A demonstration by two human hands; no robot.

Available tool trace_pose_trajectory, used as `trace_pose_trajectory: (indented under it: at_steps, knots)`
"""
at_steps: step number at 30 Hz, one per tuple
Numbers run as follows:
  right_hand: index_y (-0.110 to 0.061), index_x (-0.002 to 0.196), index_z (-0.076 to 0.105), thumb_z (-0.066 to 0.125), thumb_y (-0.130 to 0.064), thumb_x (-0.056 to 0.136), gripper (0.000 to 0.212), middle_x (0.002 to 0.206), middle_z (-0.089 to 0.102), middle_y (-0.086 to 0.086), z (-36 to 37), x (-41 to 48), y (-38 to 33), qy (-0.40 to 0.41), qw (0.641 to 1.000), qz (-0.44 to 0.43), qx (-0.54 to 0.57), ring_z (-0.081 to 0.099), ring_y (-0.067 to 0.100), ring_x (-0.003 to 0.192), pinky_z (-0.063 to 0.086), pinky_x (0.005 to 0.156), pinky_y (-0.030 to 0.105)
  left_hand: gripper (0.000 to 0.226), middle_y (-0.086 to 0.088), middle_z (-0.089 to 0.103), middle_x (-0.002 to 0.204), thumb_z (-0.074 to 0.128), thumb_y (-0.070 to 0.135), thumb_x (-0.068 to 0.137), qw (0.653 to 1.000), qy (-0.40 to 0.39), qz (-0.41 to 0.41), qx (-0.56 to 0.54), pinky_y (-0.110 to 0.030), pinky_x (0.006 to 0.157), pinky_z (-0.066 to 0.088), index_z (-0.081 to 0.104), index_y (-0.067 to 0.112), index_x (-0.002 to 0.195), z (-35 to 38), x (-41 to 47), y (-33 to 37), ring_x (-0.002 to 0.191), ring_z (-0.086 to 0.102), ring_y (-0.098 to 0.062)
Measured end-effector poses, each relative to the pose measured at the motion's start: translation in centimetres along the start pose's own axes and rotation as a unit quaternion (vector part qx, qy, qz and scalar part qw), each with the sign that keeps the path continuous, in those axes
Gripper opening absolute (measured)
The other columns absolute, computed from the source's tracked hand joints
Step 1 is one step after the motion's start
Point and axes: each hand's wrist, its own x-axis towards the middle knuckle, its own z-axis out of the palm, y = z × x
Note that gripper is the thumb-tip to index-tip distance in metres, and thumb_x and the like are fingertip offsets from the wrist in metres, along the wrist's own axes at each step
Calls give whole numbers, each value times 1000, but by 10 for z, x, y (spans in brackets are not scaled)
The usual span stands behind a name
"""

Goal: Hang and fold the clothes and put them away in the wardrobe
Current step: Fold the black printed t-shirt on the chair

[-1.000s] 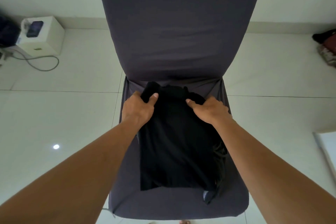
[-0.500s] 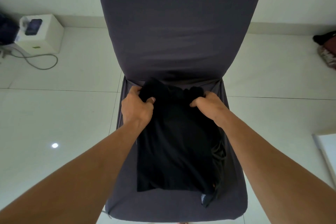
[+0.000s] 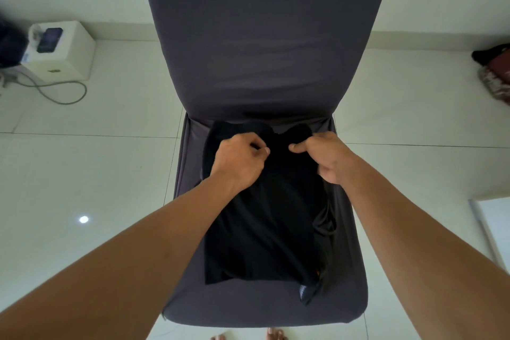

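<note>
A black garment [image 3: 265, 229] lies partly folded on the seat of a chair with a dark grey cover [image 3: 265, 36]. Its far end is bunched up against the backrest. My left hand [image 3: 240, 163] grips the fabric at the far left of the garment, fingers closed on a fold. My right hand [image 3: 320, 157] pinches the far right part, thumb pointing toward the left hand. The two hands sit close together over the garment's far edge. A small light patch shows at the garment's near right corner.
A white box [image 3: 60, 50] with a dark device on top stands on the tiled floor at the far left, with a grey cable [image 3: 63, 91] beside it. Dark and reddish cloth [image 3: 494, 72] lies at the far right. A white panel edge [image 3: 491, 229] shows at right.
Both hands have drawn the garment's far edge inward and toward me; they are now closer together. The left thumb, spread earlier, is now curled onto the fabric.
</note>
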Motion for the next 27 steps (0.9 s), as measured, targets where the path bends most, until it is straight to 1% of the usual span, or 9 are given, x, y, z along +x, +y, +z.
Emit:
trace_pose_trajectory:
  at_steps: [2,6,9,13,16,19,21,23,27]
  knots:
    - [0,111,71,79,-3,81,32,106,76,15,-5,-3,-2,-12,999,24,19,71,32,104,52,102,49,9,11,72,75,67,36,91,999,-40,-4,-6,-31,74,61,74,31,93,4,1,6,74,69,-9]
    - [-9,108,74,77,-5,83,26,108,76,8,-10,-7,-4,-14,998,-15,-61,69,28,106,51,102,49,20,15,69,90,69,43,89,997,-59,-1,51,-26,83,56,74,31,104,10,3,12,90,67,-7]
    - [-11,110,74,74,-1,85,27,107,77,6,-9,-13,-9,-53,997,-49,-28,71,25,106,54,100,46,19,9,71,84,59,44,94,998,-42,-17,48,-33,76,60,74,34,100,11,0,15,78,70,-13]
    - [-9,122,69,70,-12,92,31,118,74,6,-4,-11,-10,-93,995,-21,16,68,23,113,50,105,44,42,-2,72,76,46,57,95,998,-36,-56,9,-44,72,62,70,24,82,11,-3,20,71,71,-22]
    - [-7,138,55,68,-16,92,49,137,61,10,2,-12,-7,-54,990,-4,-131,58,28,123,46,108,42,37,-2,73,83,49,49,97,998,-27,-61,18,-44,72,62,72,22,86,10,-2,20,71,71,-23]
    - [-5,147,40,66,-16,93,61,143,50,15,10,-14,-4,-46,978,5,-204,50,33,130,43,105,38,20,4,73,95,56,30,94,996,12,-61,70,-32,71,58,74,28,101,7,1,15,80,68,-17]
    - [-7,140,48,68,-15,90,54,136,55,14,16,-11,-3,-47,982,10,-185,55,32,121,46,104,39,25,5,72,106,62,28,90,992,15,-61,109,-28,74,53,73,30,113,6,-1,8,92,67,-17]
    - [-10,117,56,72,-11,85,35,118,62,11,18,-8,-3,-38,989,21,-139,59,29,104,50,93,38,32,5,71,111,67,30,88,990,12,-56,129,-26,75,50,70,28,120,7,-1,1,98,67,-17]
    - [-5,108,59,79,-1,77,37,101,64,14,18,-2,-1,19,999,47,10,61,31,92,53,91,41,35,3,70,110,71,32,86,991,24,-69,115,-26,73,49,68,25,120,2,4,-5,96,66,-16]
